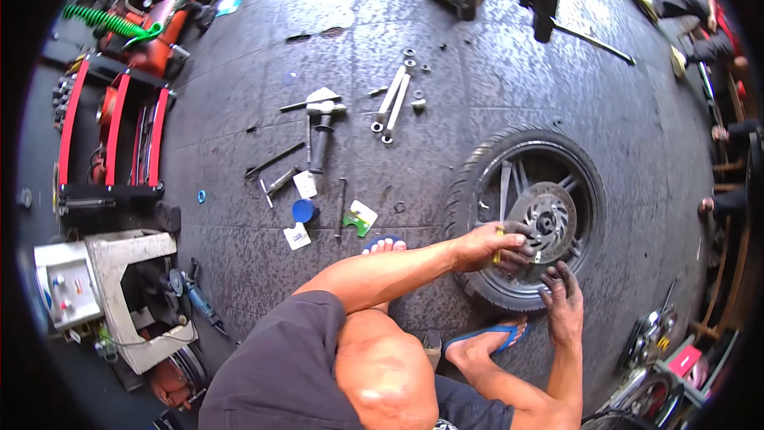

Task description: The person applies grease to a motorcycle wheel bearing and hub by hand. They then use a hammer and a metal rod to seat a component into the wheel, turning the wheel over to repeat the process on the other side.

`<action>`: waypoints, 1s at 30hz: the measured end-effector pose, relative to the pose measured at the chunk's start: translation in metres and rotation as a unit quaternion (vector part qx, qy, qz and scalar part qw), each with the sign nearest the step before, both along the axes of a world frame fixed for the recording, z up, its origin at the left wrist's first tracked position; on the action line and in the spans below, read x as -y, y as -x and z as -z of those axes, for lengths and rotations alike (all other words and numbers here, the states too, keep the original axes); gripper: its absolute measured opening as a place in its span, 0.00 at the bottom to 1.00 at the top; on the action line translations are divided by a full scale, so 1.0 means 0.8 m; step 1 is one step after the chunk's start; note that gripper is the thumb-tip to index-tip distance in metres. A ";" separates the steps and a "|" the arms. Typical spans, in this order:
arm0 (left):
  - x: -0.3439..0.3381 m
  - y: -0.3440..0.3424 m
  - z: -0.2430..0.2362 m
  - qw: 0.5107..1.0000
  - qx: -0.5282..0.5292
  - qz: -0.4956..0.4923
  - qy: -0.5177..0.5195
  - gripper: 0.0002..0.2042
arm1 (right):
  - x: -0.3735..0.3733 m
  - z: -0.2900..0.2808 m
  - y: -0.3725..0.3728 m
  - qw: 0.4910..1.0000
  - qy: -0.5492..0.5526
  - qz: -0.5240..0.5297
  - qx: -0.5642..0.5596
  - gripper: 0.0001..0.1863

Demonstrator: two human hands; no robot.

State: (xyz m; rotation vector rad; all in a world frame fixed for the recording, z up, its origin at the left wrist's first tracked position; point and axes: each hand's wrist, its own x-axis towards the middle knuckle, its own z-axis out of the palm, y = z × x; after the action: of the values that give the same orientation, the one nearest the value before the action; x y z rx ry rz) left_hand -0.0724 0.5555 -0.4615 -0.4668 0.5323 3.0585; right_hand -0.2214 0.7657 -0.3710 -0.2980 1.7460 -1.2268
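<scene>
A motorcycle wheel (595,183) with a black tyre and a drilled brake disc (525,211) lies flat on the floor in front of me, right of the middle. My left hand (489,247) reaches over its near side, fingers closed round a slim yellow-handled tool (498,255). A pale, narrow metal length lines up with that handle across the wheel; whether it is the tool's shaft I cannot tell. Beside the wheel's near right edge, my right hand (563,302) is raised with dark-smudged fingers apart and nothing visible in them.
Left of the wheel lie wrenches (390,103), a power tool with a black handle (321,131), a T-handle (278,183) and a blue round lid (303,209). A red tool cart (115,123) and an angle grinder (191,295) are at the left. People (700,28) sit at far right.
</scene>
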 end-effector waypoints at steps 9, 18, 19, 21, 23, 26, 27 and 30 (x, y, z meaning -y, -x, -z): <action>0.222 -0.179 0.101 0.476 0.612 -0.143 0.615 0.15 | -0.118 0.156 0.049 0.897 -0.228 0.213 -0.312 0.27; 0.274 -0.188 0.104 0.284 0.631 -0.146 0.707 0.22 | -0.121 0.212 0.045 0.920 0.000 0.356 0.166 0.47; 0.265 -0.178 0.103 0.277 0.619 -0.158 0.718 0.27 | -0.116 0.213 0.044 0.922 -0.013 0.359 0.142 0.47; 0.244 -0.162 0.106 0.313 0.516 -0.164 0.780 0.27 | -0.109 0.210 0.045 0.914 -0.016 0.379 0.145 0.46; 0.232 -0.148 0.112 0.339 0.457 -0.161 0.806 0.26 | -0.108 0.205 0.044 0.907 -0.002 0.392 0.157 0.48; 0.231 -0.138 0.121 0.294 0.314 -0.138 0.892 0.24 | -0.112 0.190 0.043 0.916 -0.027 0.382 0.118 0.49; 0.236 -0.135 0.122 0.300 0.317 -0.129 0.891 0.23 | -0.114 0.184 0.044 0.923 -0.018 0.370 0.106 0.50; 0.262 -0.114 0.124 0.305 0.345 -0.124 0.879 0.23 | -0.115 0.162 0.054 0.929 0.010 0.361 0.079 0.46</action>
State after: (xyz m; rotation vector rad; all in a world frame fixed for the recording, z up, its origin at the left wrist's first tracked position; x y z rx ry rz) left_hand 0.0189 0.3459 -0.5605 -1.4496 3.1986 0.3471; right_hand -0.2649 0.8576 -0.5009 0.4730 1.7517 -1.7245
